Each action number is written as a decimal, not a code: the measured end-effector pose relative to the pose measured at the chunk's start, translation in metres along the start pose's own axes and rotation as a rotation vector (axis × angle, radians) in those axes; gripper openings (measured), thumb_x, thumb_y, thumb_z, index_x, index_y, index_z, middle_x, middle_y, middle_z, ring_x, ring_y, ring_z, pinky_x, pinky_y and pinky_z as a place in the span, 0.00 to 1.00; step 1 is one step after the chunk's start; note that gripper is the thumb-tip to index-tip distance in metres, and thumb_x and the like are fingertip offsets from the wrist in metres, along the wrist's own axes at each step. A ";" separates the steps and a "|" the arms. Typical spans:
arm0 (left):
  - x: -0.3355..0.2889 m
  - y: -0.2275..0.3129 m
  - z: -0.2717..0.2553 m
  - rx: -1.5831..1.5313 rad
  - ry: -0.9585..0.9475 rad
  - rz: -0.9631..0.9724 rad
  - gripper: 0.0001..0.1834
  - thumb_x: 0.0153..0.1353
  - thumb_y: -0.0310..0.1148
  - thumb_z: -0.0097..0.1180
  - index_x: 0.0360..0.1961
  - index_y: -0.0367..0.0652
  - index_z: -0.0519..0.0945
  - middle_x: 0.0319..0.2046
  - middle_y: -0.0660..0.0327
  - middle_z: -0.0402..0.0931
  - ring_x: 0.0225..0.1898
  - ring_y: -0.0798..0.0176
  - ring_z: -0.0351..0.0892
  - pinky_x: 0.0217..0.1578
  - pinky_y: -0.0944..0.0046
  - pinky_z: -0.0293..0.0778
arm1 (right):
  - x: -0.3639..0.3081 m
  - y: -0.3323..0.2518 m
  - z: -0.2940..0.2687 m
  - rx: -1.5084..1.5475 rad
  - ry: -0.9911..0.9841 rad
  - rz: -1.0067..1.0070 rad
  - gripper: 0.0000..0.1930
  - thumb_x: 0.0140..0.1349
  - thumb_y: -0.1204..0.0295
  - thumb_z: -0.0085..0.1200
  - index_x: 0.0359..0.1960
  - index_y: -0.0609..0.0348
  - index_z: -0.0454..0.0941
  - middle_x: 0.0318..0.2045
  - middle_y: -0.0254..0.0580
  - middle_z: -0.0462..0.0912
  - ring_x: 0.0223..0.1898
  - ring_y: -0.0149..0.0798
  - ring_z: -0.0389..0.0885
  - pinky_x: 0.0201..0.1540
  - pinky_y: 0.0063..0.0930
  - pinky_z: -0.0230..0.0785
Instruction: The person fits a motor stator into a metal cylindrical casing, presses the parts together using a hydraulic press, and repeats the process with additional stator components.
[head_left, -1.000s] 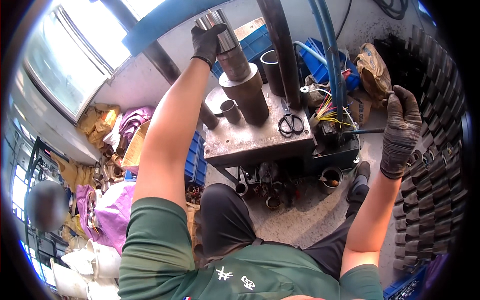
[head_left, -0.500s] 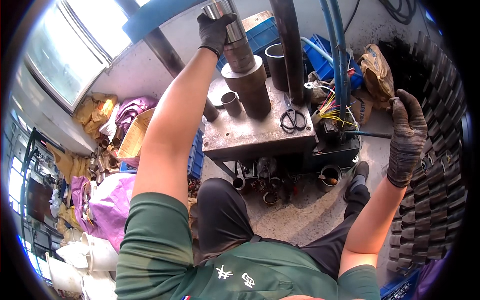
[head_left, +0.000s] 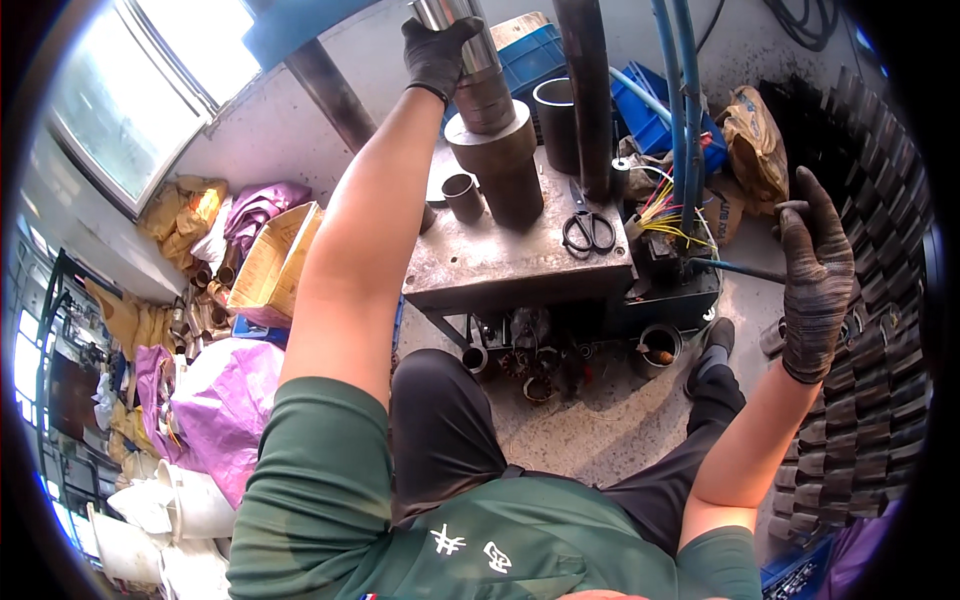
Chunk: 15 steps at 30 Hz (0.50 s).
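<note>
My left hand point(head_left: 436, 55), in a dark glove, is wrapped round a shiny metal cylinder point(head_left: 482, 52) at the top. Below it, a darker stepped metal piece point(head_left: 485, 105) meets a thick, collared metal sleeve point(head_left: 510, 185) standing on the steel press table point(head_left: 470, 262). A short open tube point(head_left: 462, 198) stands left of the sleeve, and black-handled scissors point(head_left: 588, 232) lie to its right. My right hand point(head_left: 818, 275), in a striped dirty glove, is raised with fingers partly bent and apart. The blue lever rod point(head_left: 745, 270) reaches its palm edge; whether they touch is unclear.
Rows of stacked curved metal pieces point(head_left: 850, 420) line the right side. Coloured wires point(head_left: 668, 220) hang beside blue hoses point(head_left: 688, 110). A wide dark tube point(head_left: 556, 125) stands behind the sleeve. A bucket point(head_left: 660, 350) sits under the table; purple sacks point(head_left: 225, 400) lie left.
My right hand's fingers have spread and straightened somewhat. My left hand stays on the shiny cylinder. The whole view has shifted slightly.
</note>
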<state>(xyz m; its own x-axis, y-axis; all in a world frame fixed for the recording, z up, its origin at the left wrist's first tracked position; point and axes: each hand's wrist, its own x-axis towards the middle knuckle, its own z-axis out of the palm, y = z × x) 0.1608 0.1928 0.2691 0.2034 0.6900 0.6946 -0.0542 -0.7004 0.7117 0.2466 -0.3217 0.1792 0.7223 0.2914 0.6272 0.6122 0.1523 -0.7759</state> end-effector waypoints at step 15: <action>-0.084 -0.030 -0.009 -0.364 -0.166 -0.215 0.35 0.46 0.46 0.82 0.51 0.37 0.82 0.42 0.56 0.87 0.43 0.61 0.86 0.48 0.61 0.81 | -0.019 -0.045 -0.032 -0.852 -0.687 -0.164 0.22 0.56 0.79 0.59 0.55 0.63 0.83 0.41 0.56 0.87 0.42 0.57 0.87 0.48 0.44 0.80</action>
<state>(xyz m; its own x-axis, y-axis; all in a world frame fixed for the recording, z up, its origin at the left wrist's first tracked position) 0.1365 0.1581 0.1904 0.4004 0.7534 0.5216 -0.3278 -0.4138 0.8493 0.2157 -0.3640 0.2038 0.4417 0.8297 0.3414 0.8957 -0.3862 -0.2204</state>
